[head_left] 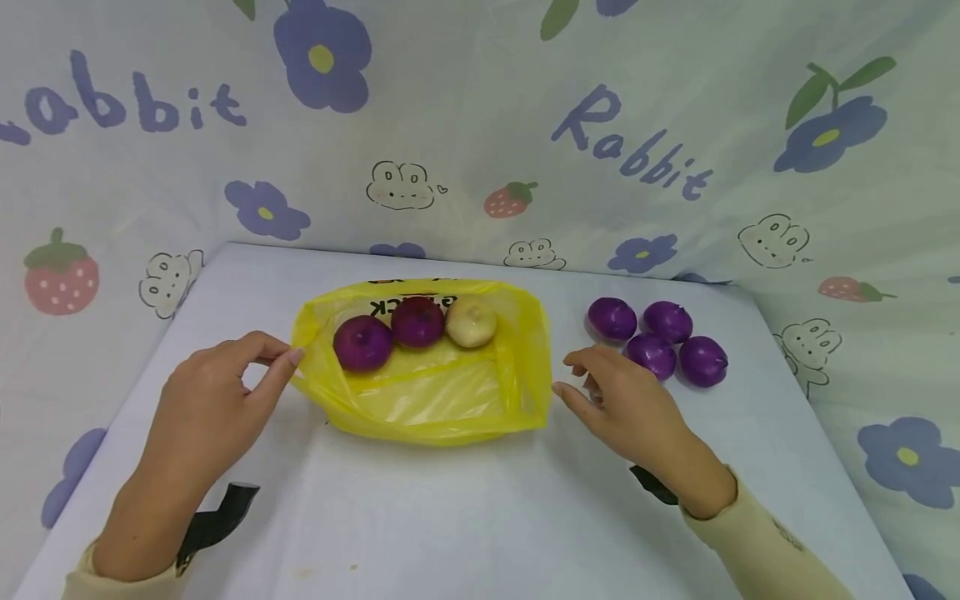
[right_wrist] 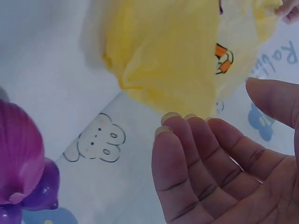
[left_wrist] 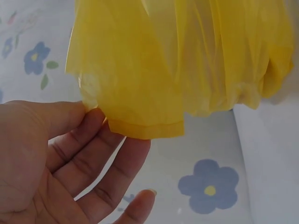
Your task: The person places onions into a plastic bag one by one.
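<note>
A yellow plastic bag stands with its mouth wide open on the white table. Inside it, along the far side, sit two purple onions and one pale yellow onion. My left hand pinches the bag's left rim between thumb and index finger; the left wrist view shows the bag's hemmed edge at the fingertips. My right hand, fingers loosely bent and holding nothing, is just off the bag's right side. In the right wrist view, its fingertips are spread from the thumb below the bag.
Several purple onions lie grouped on the table to the right of the bag, just beyond my right hand. A patterned cloth with flowers, rabbits and strawberries hangs behind the table and borders its sides.
</note>
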{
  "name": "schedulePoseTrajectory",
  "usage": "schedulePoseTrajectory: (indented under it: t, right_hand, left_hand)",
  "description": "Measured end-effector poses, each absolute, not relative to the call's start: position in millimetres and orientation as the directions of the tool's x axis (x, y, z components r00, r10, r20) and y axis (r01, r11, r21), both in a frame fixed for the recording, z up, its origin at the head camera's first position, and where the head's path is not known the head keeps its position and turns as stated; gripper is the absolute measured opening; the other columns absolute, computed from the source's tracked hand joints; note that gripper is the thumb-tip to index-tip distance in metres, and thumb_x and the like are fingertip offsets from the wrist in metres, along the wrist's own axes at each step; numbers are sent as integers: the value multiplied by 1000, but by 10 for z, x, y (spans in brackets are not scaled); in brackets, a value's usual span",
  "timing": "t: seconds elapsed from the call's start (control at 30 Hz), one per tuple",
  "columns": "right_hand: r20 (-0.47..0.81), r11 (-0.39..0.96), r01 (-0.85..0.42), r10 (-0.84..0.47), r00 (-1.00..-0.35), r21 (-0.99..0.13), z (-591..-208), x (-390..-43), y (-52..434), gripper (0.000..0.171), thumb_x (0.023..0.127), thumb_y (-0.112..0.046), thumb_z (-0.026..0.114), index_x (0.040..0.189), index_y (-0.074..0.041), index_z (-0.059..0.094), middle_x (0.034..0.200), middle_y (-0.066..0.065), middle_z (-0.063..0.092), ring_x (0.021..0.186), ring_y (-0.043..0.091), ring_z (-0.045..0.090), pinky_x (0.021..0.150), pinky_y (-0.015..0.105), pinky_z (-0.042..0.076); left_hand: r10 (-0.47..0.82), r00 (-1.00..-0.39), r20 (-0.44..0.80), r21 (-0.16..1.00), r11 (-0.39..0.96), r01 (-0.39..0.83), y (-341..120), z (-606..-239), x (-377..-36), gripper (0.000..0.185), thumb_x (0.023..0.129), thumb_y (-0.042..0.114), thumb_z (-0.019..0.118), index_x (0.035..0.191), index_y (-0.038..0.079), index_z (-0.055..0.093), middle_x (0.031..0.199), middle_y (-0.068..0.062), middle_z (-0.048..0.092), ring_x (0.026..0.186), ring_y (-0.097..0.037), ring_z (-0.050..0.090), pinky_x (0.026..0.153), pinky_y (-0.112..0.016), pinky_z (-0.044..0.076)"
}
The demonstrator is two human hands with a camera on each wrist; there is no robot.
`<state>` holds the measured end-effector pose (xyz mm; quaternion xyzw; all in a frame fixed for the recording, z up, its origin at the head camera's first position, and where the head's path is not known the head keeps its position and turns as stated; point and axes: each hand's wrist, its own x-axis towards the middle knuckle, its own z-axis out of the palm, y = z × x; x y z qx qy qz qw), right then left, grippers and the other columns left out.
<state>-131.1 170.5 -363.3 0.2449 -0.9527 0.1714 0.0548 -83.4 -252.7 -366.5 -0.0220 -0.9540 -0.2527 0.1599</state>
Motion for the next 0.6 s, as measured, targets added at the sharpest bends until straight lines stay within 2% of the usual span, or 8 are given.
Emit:
schedulePoseTrajectory:
  t: [0.13, 0.2, 0.27, 0.37, 0.6]
  right_hand:
    - [156, 843, -452, -424, -892, -290, -3677, -1334, 1761, 38, 94, -32, 81, 122, -7, 71, 93, 2, 63, 75, 15, 55, 63, 28, 54]
    - [137, 857, -428, -405, -904, -286, -3703, -1343, 1798, 42, 95, -33, 80, 124, -5, 70, 99, 6, 67, 81, 18, 59, 69, 34, 59]
    - [116, 872, -404, -387, -915, -275, -3729, -1357, 1847, 45, 96, -34, 78, 128, -4, 69, 111, 10, 70, 94, 25, 65, 81, 43, 61]
    - [87, 893, -365, -355, -931, -263, -3761, -1383, 1951, 49, 97, -36, 77, 133, -3, 66, 129, 15, 68, 116, 35, 65, 96, 55, 57]
    - [50, 922, -290, -287, -957, -257, -3791, -1432, 2152, 54, 96, -32, 77, 139, -2, 61, 135, 21, 63, 125, 42, 58, 103, 61, 51]
  left_hand:
    - [-75, -947, 311, 483, 871, 90, -2526, -3680, -824, 20, 100, 22, 72, 109, 4, 72, 102, -19, 76, 68, -28, 57, 64, -43, 44]
    - [-94, -944, 317, 487, 870, 77, -2523, -3684, -823, 20, 101, 22, 71, 110, 4, 72, 102, -19, 76, 67, -28, 55, 64, -42, 43]
    - [-107, -943, 314, 492, 868, 65, -2522, -3686, -827, 20, 102, 22, 70, 110, 4, 72, 101, -19, 76, 66, -28, 54, 64, -42, 42]
    - [-110, -940, 323, 497, 865, 69, -2522, -3698, -841, 19, 102, 22, 70, 109, 4, 72, 99, -18, 76, 68, -29, 53, 65, -42, 41]
    - [-100, -919, 380, 496, 861, 111, -2501, -3716, -850, 15, 99, 18, 73, 105, 4, 74, 94, -16, 75, 70, -30, 54, 68, -44, 41]
